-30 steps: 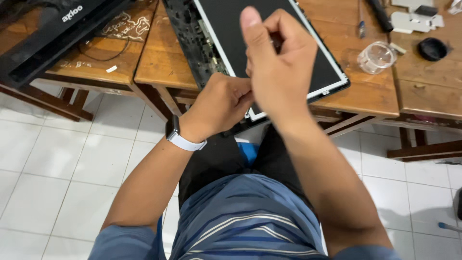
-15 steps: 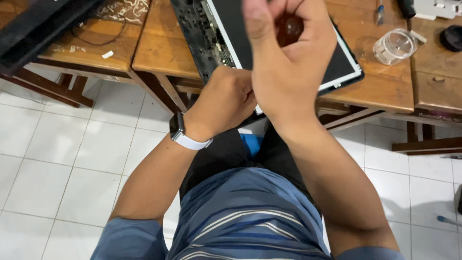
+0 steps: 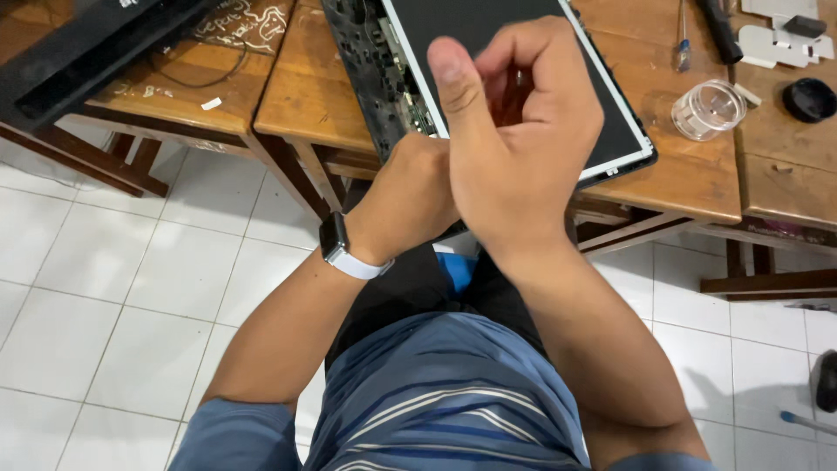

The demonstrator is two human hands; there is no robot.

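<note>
Your right hand (image 3: 514,148) fills the frame's centre, fingers curled in with the thumb up; whether they pinch anything, you cannot tell. Your left hand (image 3: 410,196), partly hidden behind it, grips the near edge of the dismantled screen panel (image 3: 523,52) overhanging the wooden counter (image 3: 323,96) at top centre.

A single head-worn camera looks steeply down from above the seated person's chest, close to the raised right hand (image 3: 514,148) and left hand (image 3: 410,196), which fill the centre. It faces forward over the lap toward the wooden table (image 3: 323,96), with white floor tiles (image 3: 122,296) below. No second view exists.
</note>
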